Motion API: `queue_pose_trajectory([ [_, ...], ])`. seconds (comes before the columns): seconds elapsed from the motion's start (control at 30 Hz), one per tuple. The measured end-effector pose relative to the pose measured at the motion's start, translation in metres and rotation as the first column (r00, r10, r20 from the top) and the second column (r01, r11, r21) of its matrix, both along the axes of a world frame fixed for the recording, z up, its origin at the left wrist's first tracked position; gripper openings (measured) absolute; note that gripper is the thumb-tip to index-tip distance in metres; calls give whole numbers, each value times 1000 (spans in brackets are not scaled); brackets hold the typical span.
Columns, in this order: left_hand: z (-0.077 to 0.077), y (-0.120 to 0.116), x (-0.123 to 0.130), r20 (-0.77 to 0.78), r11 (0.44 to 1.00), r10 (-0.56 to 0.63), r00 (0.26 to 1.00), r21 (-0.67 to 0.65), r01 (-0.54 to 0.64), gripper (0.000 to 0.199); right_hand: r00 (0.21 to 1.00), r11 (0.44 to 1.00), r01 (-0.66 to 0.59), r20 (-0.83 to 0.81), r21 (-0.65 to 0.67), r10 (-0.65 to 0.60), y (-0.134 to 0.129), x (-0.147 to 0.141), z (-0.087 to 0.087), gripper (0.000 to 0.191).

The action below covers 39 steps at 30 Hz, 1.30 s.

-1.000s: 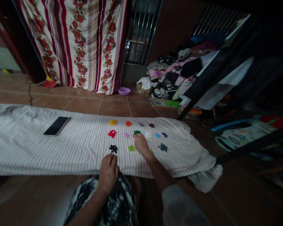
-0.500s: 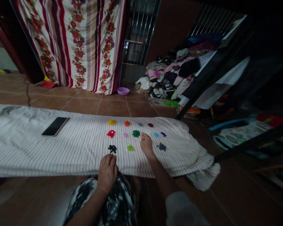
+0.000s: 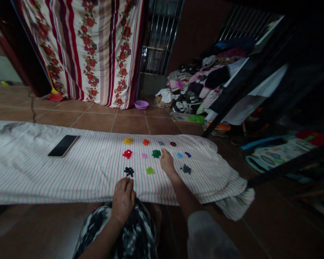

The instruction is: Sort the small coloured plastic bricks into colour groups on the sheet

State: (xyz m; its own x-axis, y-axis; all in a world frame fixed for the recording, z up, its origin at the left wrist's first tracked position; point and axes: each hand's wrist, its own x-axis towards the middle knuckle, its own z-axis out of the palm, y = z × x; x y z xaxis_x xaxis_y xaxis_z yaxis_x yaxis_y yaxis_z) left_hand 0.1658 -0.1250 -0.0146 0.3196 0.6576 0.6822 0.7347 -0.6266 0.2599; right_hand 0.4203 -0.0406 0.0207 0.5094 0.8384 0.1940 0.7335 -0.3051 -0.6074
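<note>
Small piles of coloured pieces lie in rough rows on a striped cloth (image 3: 91,169). My right hand (image 3: 167,162) is just right of the dark green pile (image 3: 156,154), its fingers curled together. Whatever may be between those fingertips is too small to make out. My left hand (image 3: 123,196) rests at the cloth's near edge, fingers loosely bent downward, just below the black pile (image 3: 129,171). A lime green pile (image 3: 150,170) sits between the hands. Around them are a red pile (image 3: 127,154), a pink pile (image 3: 144,155) and a dark grey pile (image 3: 186,169).
Farther back are yellow (image 3: 128,141), orange (image 3: 145,142) and brown (image 3: 173,144) piles; light blue pieces (image 3: 180,155) lie to the right. A phone (image 3: 63,146) is on the left. Beyond the cloth stand a purple basin (image 3: 141,104) and a heap of clothes (image 3: 197,84).
My right hand has shifted very slightly left and up, closer to the dark green pile. My left hand stays in place. The view has moved a little.
</note>
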Motion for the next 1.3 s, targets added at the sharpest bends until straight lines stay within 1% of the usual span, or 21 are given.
queue_pose_trajectory([
  [0.13, -1, 0, 0, 6, 1000, -6, 1000, 10, 6, 31, 1000, 999, -21, -4, -49, 21, 10, 6, -2, 55],
  [0.23, -2, 0, 0, 17, 1000, -3, 1000, 3, 3, 31, 998, 998, -62, -6, -23, 62, 13, 10, -4, 56],
  [0.33, -3, 0, 0, 16, 1000, 4, 1000, -24, -3, 32, 998, 998, -64, 17, 8, 64, 16, 13, -2, 54],
  [0.43, -3, 0, 0, 7, 999, 6, 1000, -35, -5, 33, 997, 998, -61, 50, -6, 61, 21, 14, 1, 55],
  [0.53, -3, 1, 0, 6, 1000, 5, 1000, -31, -4, 32, 991, 992, -119, 52, -29, 120, 25, 15, 1, 56],
  [0.6, -2, 1, 0, 7, 999, 3, 1000, -32, -3, 32, 986, 987, -157, 53, -34, 159, 27, 15, 0, 55],
  [0.7, -2, 1, 0, 13, 999, 2, 1000, -34, -1, 32, 984, 986, -161, 66, -37, 163, 27, 16, -1, 53],
  [0.83, -1, 1, 0, 16, 1000, 4, 1000, -28, -3, 32, 979, 983, -176, 98, -52, 180, 26, 12, 5, 56],
  [0.93, -1, 1, 0, 18, 1000, 1, 1000, -16, -1, 31, 954, 969, -223, 181, -105, 239, 27, 7, 11, 57],
  [1.03, -1, 1, 0, 25, 1000, 4, 1000, -16, -4, 32, 909, 944, -270, 273, -189, 315, 28, 2, 16, 53],
  [1.13, -1, 1, 0, 32, 999, 5, 999, -38, -4, 33, 883, 925, -289, 304, -247, 358, 29, 0, 19, 51],
  [1.2, -2, 1, 0, 32, 999, 4, 999, -45, -3, 33, 877, 924, -298, 312, -239, 364, 28, 0, 20, 52],
  [1.3, -3, 1, 1, 34, 999, 5, 999, -40, -3, 33, 868, 926, -332, 327, -179, 374, 23, 0, 18, 53],
])
